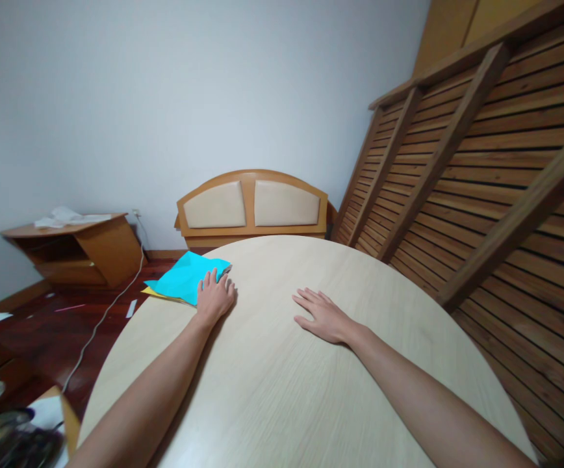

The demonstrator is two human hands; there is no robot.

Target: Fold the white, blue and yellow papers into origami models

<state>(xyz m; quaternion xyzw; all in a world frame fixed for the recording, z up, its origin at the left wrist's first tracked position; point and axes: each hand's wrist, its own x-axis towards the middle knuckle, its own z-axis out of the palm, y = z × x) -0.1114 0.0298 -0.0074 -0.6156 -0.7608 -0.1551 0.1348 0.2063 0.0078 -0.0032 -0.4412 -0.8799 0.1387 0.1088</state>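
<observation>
A round, pale wooden table (272,390) fills the lower middle of the view. At its far left edge lies a small stack of coloured paper: a cyan sheet (187,276) on top and a yellow sheet (151,293) peeking out beneath. My left hand (214,296) rests with its fingertips on the right edge of the cyan sheet. It touches the sheet without gripping it. My right hand (323,315) lies flat on the bare tabletop, fingers spread, holding nothing.
A wooden headboard with two beige panels (253,207) stands behind the table. A slatted wooden bed frame (481,175) leans at the right. A low wooden cabinet (75,250) sits at the left wall, with a white cable (109,312) across the dark floor.
</observation>
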